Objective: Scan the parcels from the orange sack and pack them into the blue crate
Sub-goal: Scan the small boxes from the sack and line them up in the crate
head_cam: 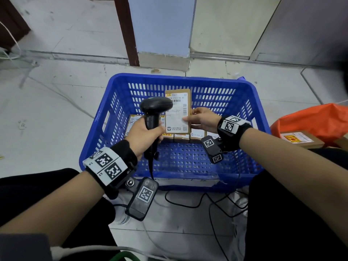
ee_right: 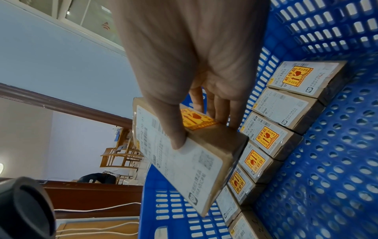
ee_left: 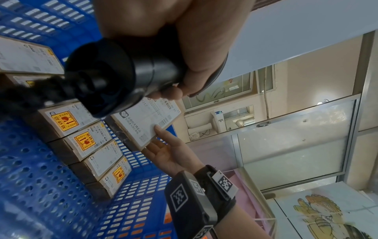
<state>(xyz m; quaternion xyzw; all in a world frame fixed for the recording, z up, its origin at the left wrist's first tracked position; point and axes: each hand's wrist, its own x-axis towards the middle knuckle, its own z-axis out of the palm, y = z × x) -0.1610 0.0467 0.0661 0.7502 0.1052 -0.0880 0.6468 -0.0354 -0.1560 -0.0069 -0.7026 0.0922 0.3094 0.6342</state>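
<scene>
My left hand [head_cam: 145, 135] grips a black barcode scanner [head_cam: 153, 113] by its handle, head turned toward a brown parcel [head_cam: 178, 110] with a white label. My right hand [head_cam: 202, 119] holds that parcel upright above the blue crate [head_cam: 94, 132], thumb on the label and fingers behind it. In the right wrist view the parcel [ee_right: 184, 161] shows a yellow fragile sticker on its back. A row of several labelled parcels [head_cam: 181, 136] stands along the crate's far side, also seen in the left wrist view [ee_left: 85, 142]. The orange sack [head_cam: 312, 121] lies at the right.
A brown parcel [head_cam: 301, 139] with a yellow sticker lies against the sack. Black cables [head_cam: 216, 204] trail on the tiled floor in front of the crate. A pillar and brown door frame [head_cam: 128, 34] stand behind the crate. The near half of the crate floor [head_cam: 188, 159] is bare.
</scene>
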